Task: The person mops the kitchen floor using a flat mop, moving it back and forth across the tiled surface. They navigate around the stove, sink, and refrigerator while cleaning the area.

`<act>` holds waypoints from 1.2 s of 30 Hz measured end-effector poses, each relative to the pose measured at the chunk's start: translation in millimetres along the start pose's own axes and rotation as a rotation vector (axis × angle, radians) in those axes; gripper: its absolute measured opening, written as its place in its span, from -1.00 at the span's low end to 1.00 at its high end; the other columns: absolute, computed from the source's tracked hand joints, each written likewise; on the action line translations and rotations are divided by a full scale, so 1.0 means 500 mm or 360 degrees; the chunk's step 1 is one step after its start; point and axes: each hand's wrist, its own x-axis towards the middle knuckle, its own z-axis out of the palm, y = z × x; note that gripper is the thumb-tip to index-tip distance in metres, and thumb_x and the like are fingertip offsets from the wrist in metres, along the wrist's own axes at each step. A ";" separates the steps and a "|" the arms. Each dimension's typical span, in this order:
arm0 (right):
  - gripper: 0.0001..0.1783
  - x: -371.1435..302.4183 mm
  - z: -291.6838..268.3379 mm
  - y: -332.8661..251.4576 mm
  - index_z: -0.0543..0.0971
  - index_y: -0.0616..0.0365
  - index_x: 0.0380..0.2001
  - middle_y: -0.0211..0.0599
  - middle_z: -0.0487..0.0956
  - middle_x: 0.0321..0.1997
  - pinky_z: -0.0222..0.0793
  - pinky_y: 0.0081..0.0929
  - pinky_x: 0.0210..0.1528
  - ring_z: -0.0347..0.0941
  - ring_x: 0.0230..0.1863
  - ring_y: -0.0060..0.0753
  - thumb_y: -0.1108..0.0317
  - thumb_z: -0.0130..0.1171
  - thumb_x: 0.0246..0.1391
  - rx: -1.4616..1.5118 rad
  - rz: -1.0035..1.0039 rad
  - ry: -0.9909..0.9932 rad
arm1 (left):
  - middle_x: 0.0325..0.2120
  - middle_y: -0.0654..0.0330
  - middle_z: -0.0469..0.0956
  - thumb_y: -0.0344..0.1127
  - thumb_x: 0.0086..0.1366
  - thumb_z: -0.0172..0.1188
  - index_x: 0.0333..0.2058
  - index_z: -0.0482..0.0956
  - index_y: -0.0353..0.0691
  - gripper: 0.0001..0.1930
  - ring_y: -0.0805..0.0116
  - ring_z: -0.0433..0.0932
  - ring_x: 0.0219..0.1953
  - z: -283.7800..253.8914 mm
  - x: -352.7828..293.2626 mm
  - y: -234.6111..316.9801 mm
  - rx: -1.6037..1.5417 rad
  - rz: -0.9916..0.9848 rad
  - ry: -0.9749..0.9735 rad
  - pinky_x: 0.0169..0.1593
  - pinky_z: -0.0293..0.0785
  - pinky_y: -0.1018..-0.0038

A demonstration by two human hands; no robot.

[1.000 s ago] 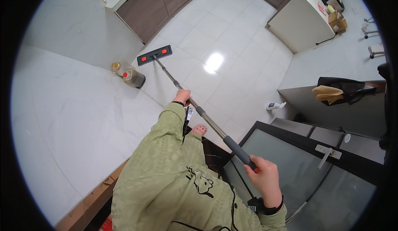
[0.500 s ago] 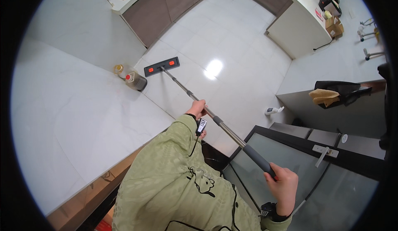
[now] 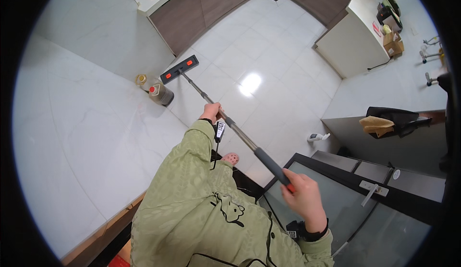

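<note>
A flat mop [image 3: 246, 138] slants across the view, its steel pole running from lower right to upper left. Its dark rectangular head [image 3: 179, 69] with two orange-red clips lies on the white tiled floor, close to two bottles. My left hand [image 3: 212, 112] is wrapped round the middle of the pole. Near the top end, my right hand [image 3: 303, 194] grips the grey handle [image 3: 272, 164]. The larger bottle [image 3: 161, 95], brown with a red cap, stands by the left wall. Behind it is a clear bottle [image 3: 142, 81] with a yellow cap.
Brown cabinets [image 3: 192, 10] line the far side. A white counter side [image 3: 342, 44] stands at the right. A white bottle [image 3: 317, 137] is on the floor near the glass door [image 3: 312, 190]. Dark cloths [image 3: 399, 120] hang on the right wall. One pink shoe [image 3: 231, 158] shows below me.
The mop head has moved slightly up and left and turned more steeply. Both hands have shifted left with the pole, and the right hand a little upward. The pink shoe shows more.
</note>
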 end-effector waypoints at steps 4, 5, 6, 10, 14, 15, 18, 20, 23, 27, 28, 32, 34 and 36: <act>-0.51 0.042 -0.021 0.007 0.57 0.13 -0.13 -0.34 0.43 -0.48 0.28 -0.52 -0.36 0.36 -0.41 -0.41 0.51 0.27 -0.28 0.0846 -0.0045 -0.0347 | -0.57 0.20 0.41 -0.41 0.21 0.03 -0.42 0.40 -0.28 -0.92 0.32 0.48 -0.51 -0.011 0.018 0.043 -0.0113 0.0088 0.0040 -0.50 0.43 0.35; -0.57 0.044 -0.022 0.011 0.59 0.09 -0.17 -0.34 0.47 -0.36 0.29 -0.48 -0.23 0.38 -0.27 -0.39 0.46 0.31 -0.26 0.1182 -0.0011 -0.0347 | -0.60 0.22 0.39 -0.41 0.20 0.02 -0.46 0.39 -0.25 -0.93 0.35 0.46 -0.53 -0.007 0.016 0.049 -0.0178 0.0090 0.0032 -0.52 0.41 0.37; -0.61 0.050 -0.021 0.015 0.60 0.10 -0.21 -0.34 0.47 -0.34 0.29 -0.48 -0.21 0.38 -0.25 -0.39 0.46 0.31 -0.24 0.1107 -0.0017 -0.0329 | -0.59 0.21 0.38 -0.42 0.19 0.01 -0.45 0.37 -0.27 -0.93 0.32 0.46 -0.54 -0.004 0.015 0.055 -0.0223 0.0078 0.0024 -0.52 0.41 0.35; -0.86 0.094 0.028 0.020 0.58 0.16 -0.44 -0.29 0.48 -0.28 0.31 -0.34 -0.10 0.38 -0.21 -0.33 0.42 0.25 -0.17 0.1100 -0.0466 0.0129 | -0.61 0.22 0.31 -0.42 0.18 0.00 -0.48 0.31 -0.24 -0.91 0.33 0.41 -0.54 0.007 0.013 0.066 -0.0310 0.0011 -0.0121 -0.50 0.39 0.38; -0.91 0.176 0.035 0.020 0.44 0.17 -0.63 -0.30 0.46 -0.49 0.33 -0.17 -0.07 0.40 -0.36 -0.26 0.48 0.16 -0.23 0.1553 -0.0987 0.0124 | -0.64 0.23 0.31 -0.40 0.16 0.02 -0.53 0.30 -0.20 -0.88 0.37 0.39 -0.55 0.013 0.021 0.079 -0.0544 0.0047 -0.0295 -0.49 0.38 0.42; -0.91 0.191 0.036 0.012 0.42 0.16 -0.65 -0.30 0.45 -0.54 0.34 -0.17 -0.09 0.40 -0.40 -0.25 0.50 0.14 -0.25 0.1654 -0.1051 0.0078 | -0.65 0.23 0.31 -0.40 0.15 0.02 -0.54 0.29 -0.20 -0.87 0.38 0.38 -0.56 0.014 0.022 0.084 -0.0630 0.0054 -0.0356 -0.48 0.38 0.43; -0.92 0.219 0.030 -0.019 0.38 0.16 -0.66 -0.33 0.41 -0.64 0.36 -0.20 -0.25 0.35 -0.55 -0.24 0.51 0.08 -0.26 0.1720 -0.1248 0.0073 | -0.70 0.25 0.35 -0.36 0.14 0.01 -0.68 0.30 -0.15 -0.78 0.39 0.35 -0.61 0.010 0.014 0.098 -0.0837 0.0073 -0.0393 -0.45 0.37 0.41; -0.85 0.217 0.020 -0.037 0.37 0.13 -0.66 -0.37 0.40 -0.65 0.35 -0.22 -0.25 0.34 -0.56 -0.30 0.43 0.12 -0.15 0.1687 -0.1308 0.0031 | -0.72 0.27 0.33 -0.37 0.12 0.02 -0.70 0.29 -0.15 -0.77 0.41 0.33 -0.63 0.006 -0.003 0.100 -0.0895 0.0055 -0.0527 -0.47 0.37 0.46; -0.86 0.197 -0.001 -0.067 0.36 0.16 -0.68 -0.35 0.38 -0.67 0.32 -0.25 -0.33 0.32 -0.59 -0.29 0.46 0.11 -0.18 0.1631 -0.1344 0.0003 | -0.74 0.28 0.31 -0.39 0.10 0.03 -0.72 0.27 -0.17 -0.76 0.45 0.31 -0.65 0.003 -0.036 0.093 -0.1092 -0.0027 -0.0718 -0.52 0.34 0.53; -0.86 0.154 -0.048 -0.100 0.35 0.20 -0.71 -0.29 0.36 -0.68 0.30 -0.28 -0.42 0.32 -0.61 -0.21 0.50 0.11 -0.30 0.1593 -0.1327 -0.0026 | -0.75 0.27 0.27 -0.36 0.11 0.03 -0.75 0.26 -0.19 -0.72 0.41 0.28 -0.66 0.031 -0.090 0.062 -0.1162 0.0023 -0.0812 -0.52 0.33 0.52; -0.88 0.143 -0.066 -0.109 0.35 0.21 -0.70 -0.26 0.36 -0.67 0.31 -0.29 -0.42 0.33 -0.60 -0.17 0.53 0.10 -0.34 0.1589 -0.1300 -0.0068 | -0.75 0.26 0.26 -0.36 0.12 0.02 -0.76 0.26 -0.20 -0.71 0.40 0.27 -0.66 0.043 -0.105 0.052 -0.1205 0.0011 -0.0838 -0.51 0.33 0.52; -0.71 0.064 -0.135 -0.090 0.31 0.21 -0.79 -0.27 0.31 -0.76 0.29 -0.29 -0.50 0.28 -0.70 -0.17 0.38 0.22 -0.28 0.1604 -0.1282 0.0001 | -0.72 0.24 0.29 -0.35 0.13 0.03 -0.72 0.29 -0.20 -0.73 0.40 0.29 -0.62 0.132 -0.198 -0.022 -0.1352 -0.0085 -0.0954 -0.46 0.35 0.51; -0.65 0.050 -0.156 -0.081 0.31 0.19 -0.82 -0.29 0.30 -0.80 0.28 -0.32 -0.54 0.27 -0.74 -0.23 0.32 0.25 -0.25 0.1599 -0.1338 0.0009 | -0.70 0.24 0.30 -0.36 0.14 0.03 -0.70 0.29 -0.19 -0.74 0.40 0.30 -0.61 0.162 -0.235 -0.038 -0.1342 -0.0154 -0.0924 -0.44 0.35 0.50; -0.67 0.044 -0.179 -0.071 0.32 0.18 -0.82 -0.31 0.31 -0.80 0.28 -0.34 -0.53 0.28 -0.74 -0.26 0.33 0.24 -0.23 0.1585 -0.1388 -0.0029 | -0.69 0.24 0.32 -0.37 0.16 0.03 -0.68 0.30 -0.18 -0.76 0.40 0.31 -0.60 0.171 -0.253 -0.033 -0.1261 -0.0165 -0.0868 -0.43 0.35 0.49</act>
